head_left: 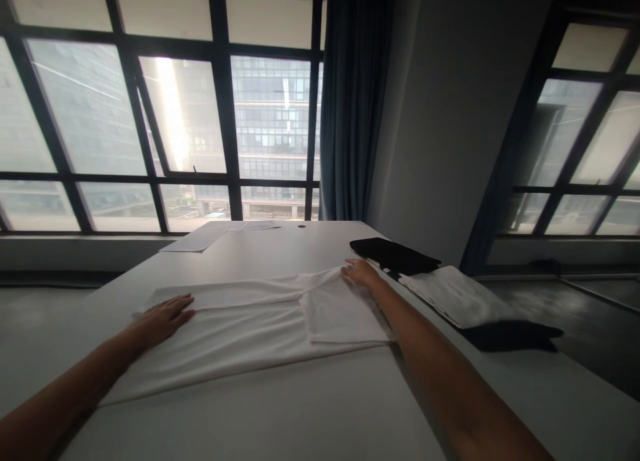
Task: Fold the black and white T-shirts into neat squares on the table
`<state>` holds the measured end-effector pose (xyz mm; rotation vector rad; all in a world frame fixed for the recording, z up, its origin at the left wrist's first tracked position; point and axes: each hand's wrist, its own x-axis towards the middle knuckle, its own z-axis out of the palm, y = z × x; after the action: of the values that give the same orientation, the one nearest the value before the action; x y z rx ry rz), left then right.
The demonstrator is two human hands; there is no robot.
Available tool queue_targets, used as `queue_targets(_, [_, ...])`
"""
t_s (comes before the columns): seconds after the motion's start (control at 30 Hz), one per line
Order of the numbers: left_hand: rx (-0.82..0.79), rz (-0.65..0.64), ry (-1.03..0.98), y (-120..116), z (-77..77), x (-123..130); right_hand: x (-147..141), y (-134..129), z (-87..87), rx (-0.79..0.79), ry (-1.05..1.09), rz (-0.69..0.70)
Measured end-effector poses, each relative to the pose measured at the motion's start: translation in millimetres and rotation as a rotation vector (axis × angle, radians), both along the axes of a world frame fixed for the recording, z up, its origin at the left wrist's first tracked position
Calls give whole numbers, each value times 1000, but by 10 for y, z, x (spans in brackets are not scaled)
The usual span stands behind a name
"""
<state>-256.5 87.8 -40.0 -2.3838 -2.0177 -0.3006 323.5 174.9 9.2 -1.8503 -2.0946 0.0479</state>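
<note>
A white cloth garment (240,327) lies spread across the white table, with creases running along it and a folded-over flap at its right end. My left hand (165,317) rests flat on the garment's left end, fingers stretched out. At the far right corner of the garment is my right hand (361,273), its fingers on the cloth's edge; whether they pinch the fabric is too small to tell. My right forearm passes over the garment's right edge.
To the right on the table (310,407) lie a folded black cloth (395,253), a folded white cloth (465,297) and dark fabric (515,335) beneath it. Paper sheets (195,239) lie at the far left. Windows and a blue curtain (350,114) stand behind.
</note>
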Motion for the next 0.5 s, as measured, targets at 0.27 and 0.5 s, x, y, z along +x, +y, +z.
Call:
queue_targets(0.27, [-98,72,6,-45,-27,49,-229,244,-263,-129,-153,-170])
queue_targets(0.5, [-138,79,11,-181,57,64,-845,-362,16,-180,-129,-227])
